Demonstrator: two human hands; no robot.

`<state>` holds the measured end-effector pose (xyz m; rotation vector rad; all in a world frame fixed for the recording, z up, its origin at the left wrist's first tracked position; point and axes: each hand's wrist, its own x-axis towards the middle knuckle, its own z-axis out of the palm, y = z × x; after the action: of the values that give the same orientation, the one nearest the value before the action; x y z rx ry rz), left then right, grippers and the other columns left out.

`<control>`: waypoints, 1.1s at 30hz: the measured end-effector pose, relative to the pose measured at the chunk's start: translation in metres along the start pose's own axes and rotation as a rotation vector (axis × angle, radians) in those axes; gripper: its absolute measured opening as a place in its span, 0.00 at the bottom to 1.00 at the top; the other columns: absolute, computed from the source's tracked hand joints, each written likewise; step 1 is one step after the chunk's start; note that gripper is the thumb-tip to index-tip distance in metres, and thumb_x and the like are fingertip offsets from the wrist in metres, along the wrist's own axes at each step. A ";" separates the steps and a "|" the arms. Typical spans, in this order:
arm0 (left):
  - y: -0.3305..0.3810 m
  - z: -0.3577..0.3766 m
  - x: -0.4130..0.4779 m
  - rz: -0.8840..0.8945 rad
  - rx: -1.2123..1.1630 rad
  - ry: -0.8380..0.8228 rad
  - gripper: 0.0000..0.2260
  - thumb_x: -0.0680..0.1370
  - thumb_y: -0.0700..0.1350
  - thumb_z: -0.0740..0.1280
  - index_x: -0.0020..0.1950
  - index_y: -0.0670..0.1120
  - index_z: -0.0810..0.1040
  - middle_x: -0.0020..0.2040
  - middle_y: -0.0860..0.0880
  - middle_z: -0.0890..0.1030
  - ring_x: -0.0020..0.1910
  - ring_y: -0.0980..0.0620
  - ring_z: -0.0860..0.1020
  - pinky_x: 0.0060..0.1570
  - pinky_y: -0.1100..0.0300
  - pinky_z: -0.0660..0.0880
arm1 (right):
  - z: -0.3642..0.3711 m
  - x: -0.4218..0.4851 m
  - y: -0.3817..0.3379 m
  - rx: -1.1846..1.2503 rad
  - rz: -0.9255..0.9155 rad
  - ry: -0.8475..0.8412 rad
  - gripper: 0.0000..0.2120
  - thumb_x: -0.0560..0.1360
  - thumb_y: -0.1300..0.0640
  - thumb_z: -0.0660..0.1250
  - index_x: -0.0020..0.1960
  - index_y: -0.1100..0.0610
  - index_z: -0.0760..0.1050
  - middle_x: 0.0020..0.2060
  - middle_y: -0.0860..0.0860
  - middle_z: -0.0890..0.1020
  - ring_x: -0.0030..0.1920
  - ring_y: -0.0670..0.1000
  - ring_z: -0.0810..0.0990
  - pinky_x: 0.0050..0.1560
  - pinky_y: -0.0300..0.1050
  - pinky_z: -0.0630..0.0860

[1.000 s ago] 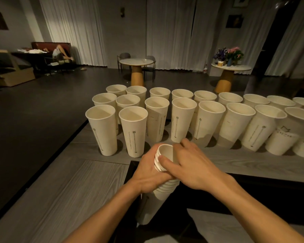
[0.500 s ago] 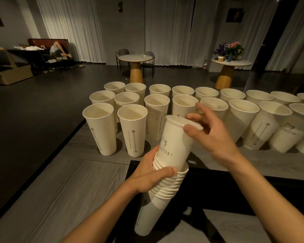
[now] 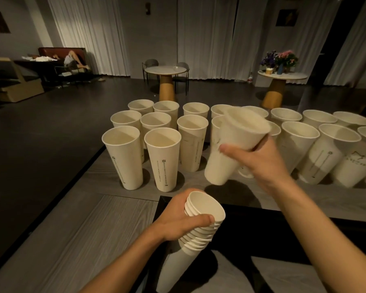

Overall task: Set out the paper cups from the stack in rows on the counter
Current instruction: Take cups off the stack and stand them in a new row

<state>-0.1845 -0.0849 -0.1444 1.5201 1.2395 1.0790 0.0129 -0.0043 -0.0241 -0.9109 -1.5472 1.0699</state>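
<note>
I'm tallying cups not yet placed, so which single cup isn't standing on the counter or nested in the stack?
The cup gripped by the right hand: it hangs tilted above the counter, while the rest stand upright in rows.

Cups (image 3: 162, 161): cream-white, a thin line of dark print and a small emblem down the side. Stack (image 3: 201, 225): the same cream-white. Worktop (image 3: 89, 229): grey wood grain, with a black inset (image 3: 262, 233); floor (image 3: 40, 134) dark.

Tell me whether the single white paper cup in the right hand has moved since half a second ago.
Yes. The single white paper cup has come clear of the nested stack and travelled forward-right toward the standing cups, carried by the right hand.
</note>
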 end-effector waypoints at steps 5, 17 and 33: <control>-0.002 0.001 0.000 -0.010 -0.026 0.003 0.32 0.65 0.58 0.79 0.65 0.47 0.77 0.57 0.49 0.84 0.57 0.53 0.83 0.57 0.59 0.78 | 0.028 0.006 0.045 -0.263 0.044 -0.105 0.46 0.54 0.42 0.85 0.70 0.45 0.72 0.62 0.40 0.81 0.63 0.42 0.79 0.66 0.54 0.77; -0.004 0.001 0.003 -0.005 -0.043 0.037 0.31 0.67 0.56 0.80 0.63 0.44 0.77 0.56 0.46 0.84 0.57 0.46 0.83 0.57 0.51 0.80 | 0.046 0.007 0.050 -0.394 0.101 -0.191 0.35 0.66 0.47 0.83 0.67 0.43 0.69 0.58 0.37 0.77 0.59 0.40 0.76 0.52 0.32 0.73; 0.032 0.040 0.008 0.057 0.123 0.035 0.32 0.60 0.56 0.82 0.61 0.55 0.75 0.55 0.55 0.84 0.55 0.59 0.83 0.57 0.57 0.81 | 0.018 -0.082 0.012 -1.047 0.213 -0.414 0.36 0.78 0.26 0.48 0.68 0.52 0.72 0.56 0.52 0.75 0.59 0.53 0.71 0.59 0.47 0.68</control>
<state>-0.1376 -0.0850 -0.1224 1.6440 1.3142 1.0868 0.0131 -0.0793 -0.0629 -1.6398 -2.4682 0.5412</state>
